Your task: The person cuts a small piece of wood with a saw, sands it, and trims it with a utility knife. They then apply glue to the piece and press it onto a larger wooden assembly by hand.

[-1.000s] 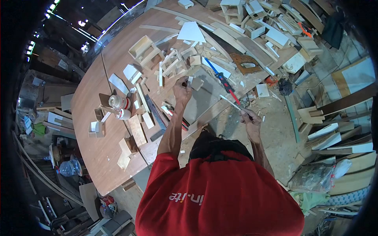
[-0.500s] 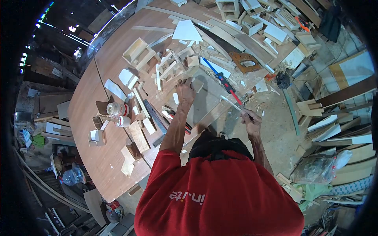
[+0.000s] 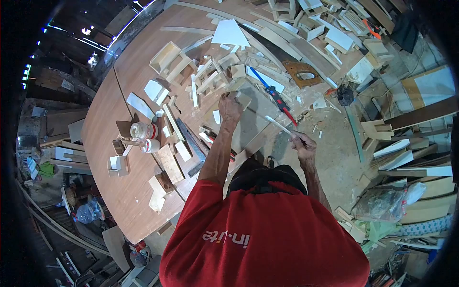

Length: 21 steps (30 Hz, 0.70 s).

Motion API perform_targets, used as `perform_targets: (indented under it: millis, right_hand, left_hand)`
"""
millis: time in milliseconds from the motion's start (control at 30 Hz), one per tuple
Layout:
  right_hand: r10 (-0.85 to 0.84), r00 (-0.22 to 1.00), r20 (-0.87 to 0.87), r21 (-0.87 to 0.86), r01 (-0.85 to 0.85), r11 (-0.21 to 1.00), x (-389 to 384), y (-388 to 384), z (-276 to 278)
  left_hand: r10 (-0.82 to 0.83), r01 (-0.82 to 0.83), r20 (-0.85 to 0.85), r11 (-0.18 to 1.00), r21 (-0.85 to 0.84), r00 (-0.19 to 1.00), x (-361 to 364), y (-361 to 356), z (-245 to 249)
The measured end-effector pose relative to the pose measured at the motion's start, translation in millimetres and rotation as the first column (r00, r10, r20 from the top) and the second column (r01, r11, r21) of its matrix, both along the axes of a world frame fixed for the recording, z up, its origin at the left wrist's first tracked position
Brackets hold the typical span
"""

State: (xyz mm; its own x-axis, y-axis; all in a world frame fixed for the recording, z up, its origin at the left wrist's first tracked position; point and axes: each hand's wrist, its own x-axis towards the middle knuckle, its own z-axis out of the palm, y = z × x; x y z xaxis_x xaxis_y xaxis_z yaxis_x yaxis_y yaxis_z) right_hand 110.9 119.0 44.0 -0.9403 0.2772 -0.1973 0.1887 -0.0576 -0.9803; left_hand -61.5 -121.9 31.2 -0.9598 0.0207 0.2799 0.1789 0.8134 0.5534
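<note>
My left hand (image 3: 231, 107) is closed on a small wooden piece (image 3: 243, 99) over the grey board (image 3: 253, 119) at the table's near edge. To the right, my right hand (image 3: 304, 143) grips one end of a thin pale strip (image 3: 278, 125), whose other end points up and left toward the board. A blue and red clamp-like tool (image 3: 274, 95) lies just beyond the strip. Small wooden frames (image 3: 210, 76) stand past my left hand, and a white offcut (image 3: 216, 116) rests beside my left wrist.
Two jars (image 3: 143, 130) stand on the wooden table (image 3: 107, 191) at left. A handsaw with a wooden handle (image 3: 302, 74) lies at the upper right. Dark metal bars (image 3: 191, 138) lie near my left forearm. Wood pieces (image 3: 406, 158) are stacked at far right.
My left hand has shifted slightly right and up with the small piece. The strip in my right hand has moved slightly left. The view has shifted a little.
</note>
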Motion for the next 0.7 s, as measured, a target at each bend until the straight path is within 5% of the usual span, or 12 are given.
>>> perform_targets:
  millis: [267,467,567,700]
  right_hand:
    - [-0.029,1.0,-0.003,0.02,0.029,0.999,-3.6,-1.2,5.4]
    - [-0.024,0.999,0.023,0.007,0.024,1.0,-6.3,-0.7,3.0]
    - [-0.025,0.999,0.039,-0.02,0.026,0.999,-7.7,-4.3,9.2]
    - [-0.086,0.994,0.074,-0.128,0.095,0.987,-13.1,-13.9,22.1]
  left_hand:
    - [0.025,-0.026,-0.067,1.0,-0.007,0.997,0.3,2.7,-9.0]
    - [0.026,-0.029,0.075,0.999,0.045,0.997,8.4,2.0,0.6]
    - [-0.009,0.013,-0.06,0.998,0.065,0.998,14.1,0.3,1.5]
    - [0.079,-0.077,0.001,0.964,0.253,0.997,42.4,-10.4,15.7]
